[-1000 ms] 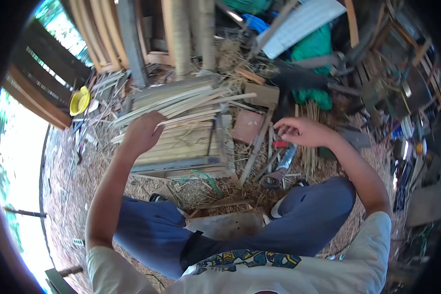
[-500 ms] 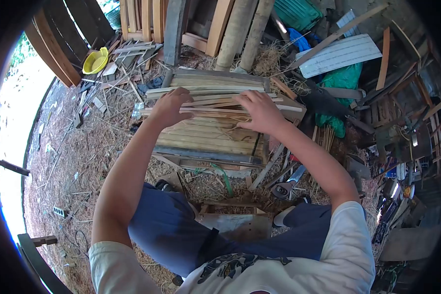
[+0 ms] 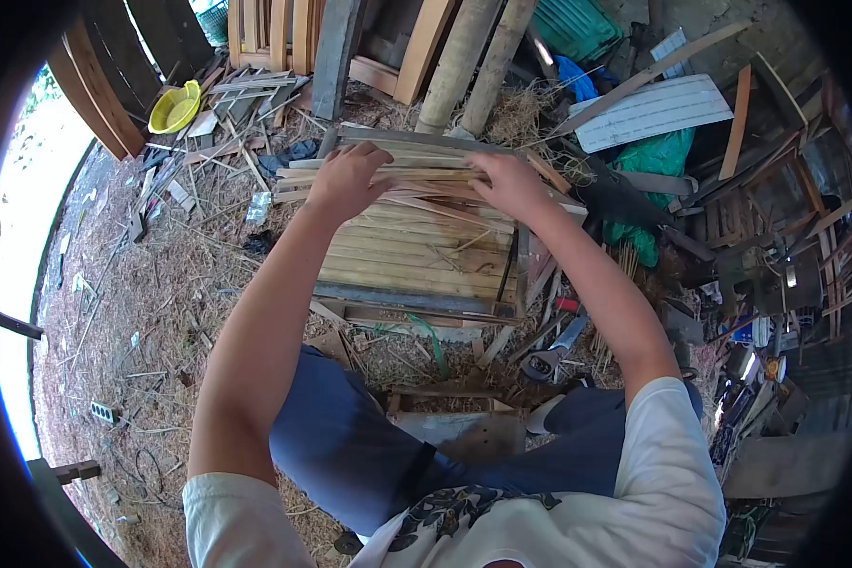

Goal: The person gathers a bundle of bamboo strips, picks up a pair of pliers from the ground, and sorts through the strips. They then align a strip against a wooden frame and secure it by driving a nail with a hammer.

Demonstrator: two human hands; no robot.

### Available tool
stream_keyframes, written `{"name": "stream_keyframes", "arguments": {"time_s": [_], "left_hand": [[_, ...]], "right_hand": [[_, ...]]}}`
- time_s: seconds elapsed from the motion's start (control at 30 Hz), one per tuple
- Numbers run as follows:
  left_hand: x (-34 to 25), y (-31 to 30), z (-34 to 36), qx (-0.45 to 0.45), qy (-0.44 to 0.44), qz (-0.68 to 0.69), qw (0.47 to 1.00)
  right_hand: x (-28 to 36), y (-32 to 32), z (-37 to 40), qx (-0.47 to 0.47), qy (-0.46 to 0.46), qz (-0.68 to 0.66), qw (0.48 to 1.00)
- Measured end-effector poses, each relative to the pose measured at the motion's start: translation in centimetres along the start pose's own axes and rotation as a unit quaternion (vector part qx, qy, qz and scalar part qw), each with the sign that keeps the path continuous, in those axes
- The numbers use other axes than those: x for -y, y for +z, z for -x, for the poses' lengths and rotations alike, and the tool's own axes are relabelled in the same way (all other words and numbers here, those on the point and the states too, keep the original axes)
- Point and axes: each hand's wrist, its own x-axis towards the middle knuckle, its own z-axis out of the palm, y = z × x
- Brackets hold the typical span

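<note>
A flat panel of bamboo slats (image 3: pixel 417 256) lies on the ground in front of my knees. A loose bundle of thin bamboo strips (image 3: pixel 417 175) rests across its far end. My left hand (image 3: pixel 346 180) presses down on the left part of the bundle, fingers curled over the strips. On the right part, my right hand (image 3: pixel 506 182) grips the same strips. Both arms reach forward over the panel.
A yellow bowl (image 3: pixel 175 109) sits far left among scattered offcuts. Bamboo poles (image 3: pixel 459 62) and planks lean at the back. A white corrugated sheet (image 3: pixel 648 109) and green tarp (image 3: pixel 648 156) lie right. Hand tools (image 3: pixel 549 355) lie by my right knee. Straw covers the ground.
My right hand came from the tools at the right over to the bundle. Both hands then slid the strips toward the far end of the panel.
</note>
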Motion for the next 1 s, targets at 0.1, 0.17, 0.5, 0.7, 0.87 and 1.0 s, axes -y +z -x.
{"name": "stream_keyframes", "arguments": {"time_s": [0.1, 0.17, 0.5, 0.7, 0.87, 1.0], "left_hand": [[0.1, 0.5, 0.3, 0.036, 0.016, -0.032, 0.999], [0.7, 1.4, 0.3, 0.078, -0.019, -0.056, 0.995], [1.2, 1.8, -0.7, -0.030, -0.041, -0.087, 0.995], [0.6, 0.5, -1.1, -0.044, -0.108, -0.105, 0.988], [1.6, -0.3, -0.5, -0.061, -0.108, -0.089, 0.988], [2.0, -1.7, -0.1, -0.077, -0.123, -0.090, 0.985]], "right_hand": [[0.2, 0.3, -0.6, 0.050, 0.046, -0.026, 0.997], [1.2, 0.5, 0.4, 0.021, 0.000, 0.015, 1.000], [-1.0, 3.0, -2.9, 0.065, -0.057, 0.102, 0.991], [-0.4, 2.3, -5.8, 0.167, -0.035, 0.085, 0.982], [0.0, 2.7, -6.4, 0.173, -0.042, 0.082, 0.981], [1.1, 2.2, -6.5, 0.207, -0.014, 0.063, 0.976]]}}
